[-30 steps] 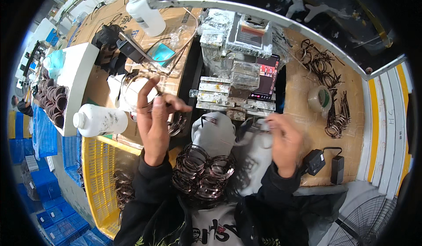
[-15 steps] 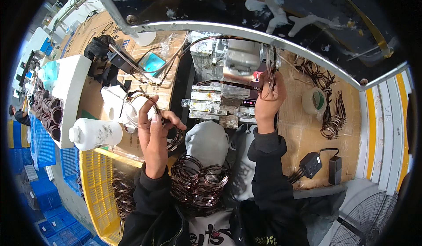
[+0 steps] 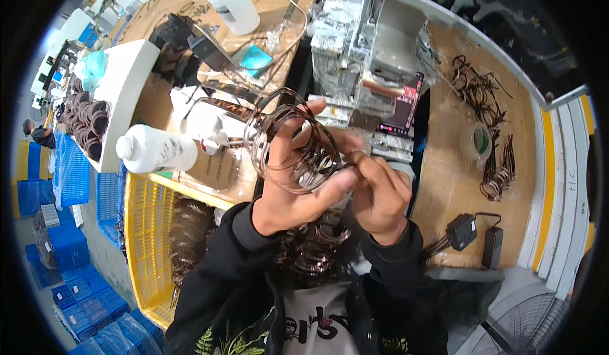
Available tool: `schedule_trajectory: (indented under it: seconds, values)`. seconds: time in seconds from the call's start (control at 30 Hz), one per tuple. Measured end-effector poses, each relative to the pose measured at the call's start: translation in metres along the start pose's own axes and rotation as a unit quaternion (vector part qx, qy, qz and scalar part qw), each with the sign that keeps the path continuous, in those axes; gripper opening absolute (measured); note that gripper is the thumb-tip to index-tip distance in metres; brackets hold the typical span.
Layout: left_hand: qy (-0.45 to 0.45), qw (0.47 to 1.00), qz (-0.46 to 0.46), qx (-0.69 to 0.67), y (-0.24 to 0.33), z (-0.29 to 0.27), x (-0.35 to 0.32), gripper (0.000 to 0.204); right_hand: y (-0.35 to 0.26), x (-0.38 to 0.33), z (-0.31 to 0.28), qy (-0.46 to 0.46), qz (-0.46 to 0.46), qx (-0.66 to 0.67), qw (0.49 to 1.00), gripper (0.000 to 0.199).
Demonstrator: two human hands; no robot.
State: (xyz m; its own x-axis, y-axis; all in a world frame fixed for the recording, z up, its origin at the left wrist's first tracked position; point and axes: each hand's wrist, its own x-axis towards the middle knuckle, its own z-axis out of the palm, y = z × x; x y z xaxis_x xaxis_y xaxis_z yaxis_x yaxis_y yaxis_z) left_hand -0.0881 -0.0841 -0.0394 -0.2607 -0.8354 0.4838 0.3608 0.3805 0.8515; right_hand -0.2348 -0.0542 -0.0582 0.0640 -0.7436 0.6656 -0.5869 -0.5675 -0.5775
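Fingers [image 3: 298, 133] grip wire coil [image 3: 288, 142]; yellow crate [image 3: 149, 241] holds coils.

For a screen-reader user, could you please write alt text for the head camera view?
Seen from above, the left hand holds a coil of thin wire loops while the right hand pinches it at one side, above a cluttered cardboard-covered workbench. A white plastic bottle lies to the left beside a yellow crate; more coils lie to the right.

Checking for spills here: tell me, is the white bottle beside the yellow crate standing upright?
No, the white bottle lies on its side on the bench edge, just above the yellow crate.
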Motion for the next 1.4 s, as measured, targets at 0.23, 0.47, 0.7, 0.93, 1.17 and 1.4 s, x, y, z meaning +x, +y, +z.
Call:
schedule_trajectory:
  seconds: [0.23, 0.47, 0.7, 0.93, 1.17, 1.4]
  values:
    - [0.097, 0.992, -0.08, -0.023, -0.003, -0.028, -0.005, 0.048, -0.028, -0.028, -0.027, -0.313, 0.178, -0.052, 0.932, 0.014]
    - [0.141, 0.983, -0.113, 0.023, -0.027, -0.044, -0.011, 0.043, -0.007, -0.022, -0.052, -0.115, 0.148, -0.048, 0.981, 0.009]
    - [0.13, 0.976, -0.167, 0.043, -0.037, -0.049, -0.019, 0.044, 0.035, -0.006, -0.058, 0.189, 0.154, 0.089, 0.966, 0.009]
    - [0.145, 0.977, -0.157, 0.015, -0.034, -0.05, -0.015, 0.044, 0.103, 0.026, 0.008, 0.26, 0.213, 0.256, 0.906, 0.011]
    - [0.153, 0.975, -0.15, -0.063, -0.026, -0.049, -0.011, 0.047, 0.135, 0.018, 0.02, 0.255, 0.21, 0.225, 0.917, 0.019]
    - [0.167, 0.963, -0.186, -0.105, -0.017, -0.038, 0.0, 0.054, 0.12, 0.015, 0.014, 0.281, 0.137, 0.035, 0.949, 0.019]
